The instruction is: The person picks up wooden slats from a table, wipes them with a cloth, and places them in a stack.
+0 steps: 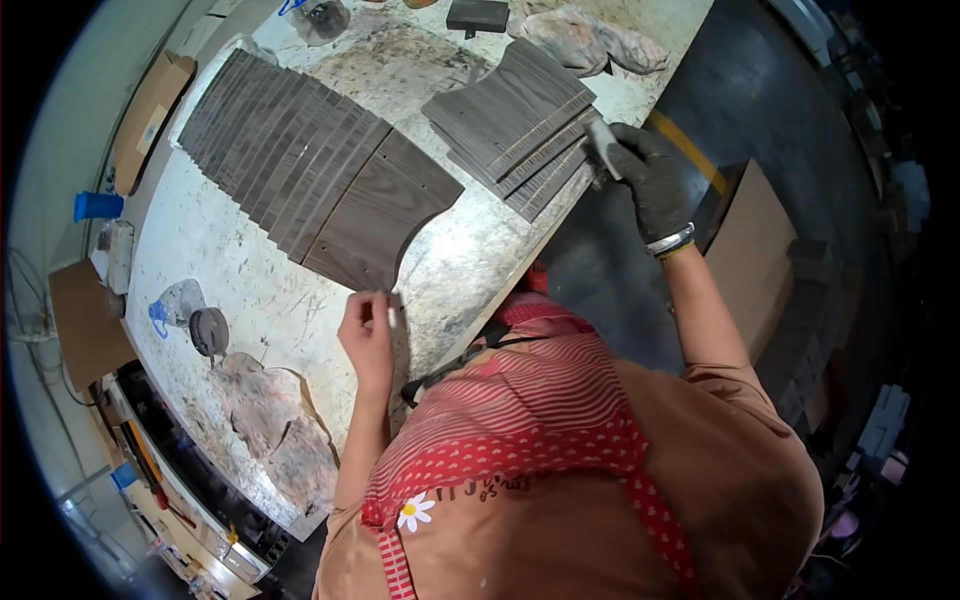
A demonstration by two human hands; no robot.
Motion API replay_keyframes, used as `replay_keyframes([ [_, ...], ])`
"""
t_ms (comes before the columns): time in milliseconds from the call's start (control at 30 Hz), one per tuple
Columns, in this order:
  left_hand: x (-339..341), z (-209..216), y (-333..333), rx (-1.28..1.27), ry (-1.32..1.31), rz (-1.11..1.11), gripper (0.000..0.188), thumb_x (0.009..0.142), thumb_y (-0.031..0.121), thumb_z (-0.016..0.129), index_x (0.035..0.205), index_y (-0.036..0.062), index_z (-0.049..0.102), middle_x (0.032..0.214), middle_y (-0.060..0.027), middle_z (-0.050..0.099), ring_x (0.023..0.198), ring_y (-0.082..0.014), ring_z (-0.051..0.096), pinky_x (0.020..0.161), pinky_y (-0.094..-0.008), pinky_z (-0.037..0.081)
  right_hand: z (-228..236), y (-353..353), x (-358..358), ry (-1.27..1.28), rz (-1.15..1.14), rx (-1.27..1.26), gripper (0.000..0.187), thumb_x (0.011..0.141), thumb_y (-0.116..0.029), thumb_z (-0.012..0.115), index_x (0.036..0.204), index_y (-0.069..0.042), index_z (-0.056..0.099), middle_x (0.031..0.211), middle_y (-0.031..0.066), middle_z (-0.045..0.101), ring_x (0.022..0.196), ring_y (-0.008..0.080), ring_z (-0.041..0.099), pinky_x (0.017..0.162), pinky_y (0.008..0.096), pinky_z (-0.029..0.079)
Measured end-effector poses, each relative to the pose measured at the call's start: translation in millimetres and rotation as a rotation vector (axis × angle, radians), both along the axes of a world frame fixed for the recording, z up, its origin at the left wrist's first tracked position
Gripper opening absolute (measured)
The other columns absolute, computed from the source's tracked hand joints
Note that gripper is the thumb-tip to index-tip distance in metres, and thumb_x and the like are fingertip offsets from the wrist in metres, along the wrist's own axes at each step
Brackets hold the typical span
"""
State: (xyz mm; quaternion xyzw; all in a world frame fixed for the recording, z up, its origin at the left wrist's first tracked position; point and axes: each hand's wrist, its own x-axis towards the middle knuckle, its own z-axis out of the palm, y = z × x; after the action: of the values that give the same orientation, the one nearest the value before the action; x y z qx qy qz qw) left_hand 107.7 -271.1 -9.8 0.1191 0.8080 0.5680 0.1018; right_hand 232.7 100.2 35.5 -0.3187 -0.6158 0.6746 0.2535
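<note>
My right hand [655, 185], in a dark glove, is closed on a pale, flat pad-like piece [602, 148] beside the right edge of a stack of several dark wood-grain panels [515, 100]. I cannot tell what the pad is made of. My left hand [368, 325] is bare, its fingers curled together near the lower corner of the front panel [375, 215] in a long overlapping row of wood-grain panels [270, 140]. Something small and pale shows beside its fingers, too unclear to name. The front panel has small holes and a curved cut-out on one side.
The worktable [450, 270] is white and stained. Stained cloths [275, 410] lie at its lower left and another cloth [590, 40] at the far right. A clear plastic bottle [180, 303] lies near a dark round lid [208, 331]. Cardboard [755, 260] stands right of the table.
</note>
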Motion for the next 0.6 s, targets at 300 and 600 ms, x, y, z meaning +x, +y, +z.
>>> replay_keyframes([
  [300, -34, 32, 89, -0.24, 0.586, -0.465, 0.027, 0.088, 0.002, 0.058, 0.115, 0.0036, 0.061, 0.109, -0.0175, 0.064, 0.098, -0.0343, 0.062, 0.082, -0.04, 0.05, 0, -28, -10, -0.13, 0.113, 0.75, 0.037, 0.082, -0.023, 0.072, 0.115, -0.009, 0.065, 0.116, 0.0129, 0.063, 0.105, 0.0316, 0.06, 0.092, 0.0384, 0.048],
  [600, -124, 6, 277, -0.376, 0.846, -0.64, 0.042, 0.096, 0.033, 0.051, 0.134, 0.0148, 0.05, 0.133, -0.0135, 0.053, 0.12, -0.0336, 0.052, 0.098, -0.0448, 0.043, -13, -55, -41, -0.21, 0.337, 1.154, 0.035, 0.081, -0.025, 0.068, 0.115, -0.015, 0.066, 0.106, 0.0099, 0.062, 0.101, 0.0307, 0.058, 0.087, 0.0418, 0.048],
])
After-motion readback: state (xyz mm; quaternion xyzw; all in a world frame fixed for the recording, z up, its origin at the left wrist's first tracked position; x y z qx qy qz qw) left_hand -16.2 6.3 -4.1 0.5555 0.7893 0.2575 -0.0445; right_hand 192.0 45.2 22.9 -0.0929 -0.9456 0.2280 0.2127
